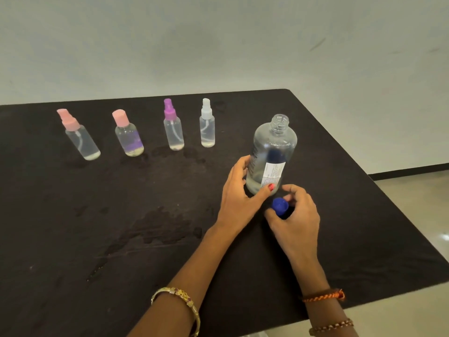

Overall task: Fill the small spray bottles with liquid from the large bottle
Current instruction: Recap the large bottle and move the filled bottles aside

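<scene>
On a black-covered table (73, 239) set against a pale wall, a person steadies a large clear bottle (272, 154) that stands upright and uncapped near the table's right side, its threaded neck open and only a little liquid showing at its base. Left hand (239, 198), a gold bangle (179, 302) on its wrist, wraps the lower part of the bottle, fingers curled round the far side and the red-nailed thumb pressed on the white printed label; that grip is closed on the bottle. Right hand (296, 220), with orange and beaded bracelets (325, 296) on the wrist, pinches a blue cap (280, 207) between thumb and fingertips just in front of the bottle's base, the cap's hollow side turned toward the camera; whether the cap touches the table cannot be told. Farther back, four small clear bottles stand in a row, each capped and apart from its neighbours: a pink-topped spray bottle (79, 135) at far left, a bottle with a pink flat cap (128, 135) and purple label, a purple-topped spray bottle (173, 125), and a white-topped spray bottle (207, 124) nearest the large bottle. Dark wet patches (165, 227) mark the cloth in front of the row.
</scene>
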